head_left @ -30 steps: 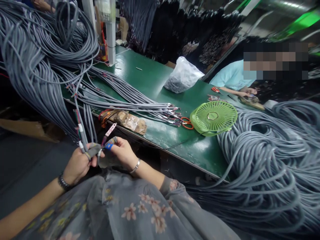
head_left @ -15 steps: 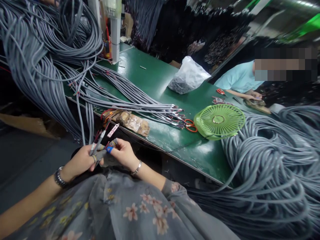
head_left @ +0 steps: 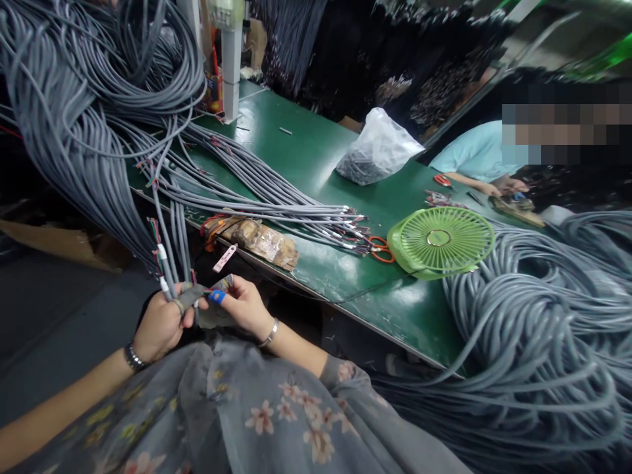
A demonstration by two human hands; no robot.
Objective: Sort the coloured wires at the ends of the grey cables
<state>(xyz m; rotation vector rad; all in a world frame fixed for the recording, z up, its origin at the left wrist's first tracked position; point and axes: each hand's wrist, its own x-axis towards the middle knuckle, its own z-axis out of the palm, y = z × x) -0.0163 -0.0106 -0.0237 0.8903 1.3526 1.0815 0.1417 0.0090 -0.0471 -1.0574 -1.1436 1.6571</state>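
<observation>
My left hand [head_left: 160, 324] is closed round several grey cables [head_left: 170, 271] just off the table's near edge. White-banded ends with thin coloured wires [head_left: 155, 230] stick up above the fist. My right hand [head_left: 249, 306], with blue tape on the thumb and a grey wrap on the index finger, pinches thin wires [head_left: 206, 290] that run across from the left hand. The fingertips cover the wire tips. A pinkish-white tag-like strip [head_left: 225, 259] is just above my hands, and a tape-wrapped wooden block [head_left: 264, 241] lies on the table edge.
More grey cables [head_left: 276, 187] lie across the green table [head_left: 301, 155], near orange-handled scissors [head_left: 381, 250] and a green fan [head_left: 439, 240]. Large cable coils [head_left: 533, 316] fill the right side; others [head_left: 59, 99] hang at left. Behind a plastic bag [head_left: 378, 148], a co-worker in light blue [head_left: 469, 155] works.
My left hand has turned and shifted slightly left and down. The white-banded cable ends that leaned up to the right now point up to the left. My right hand stays nearly in place, still pinching.
</observation>
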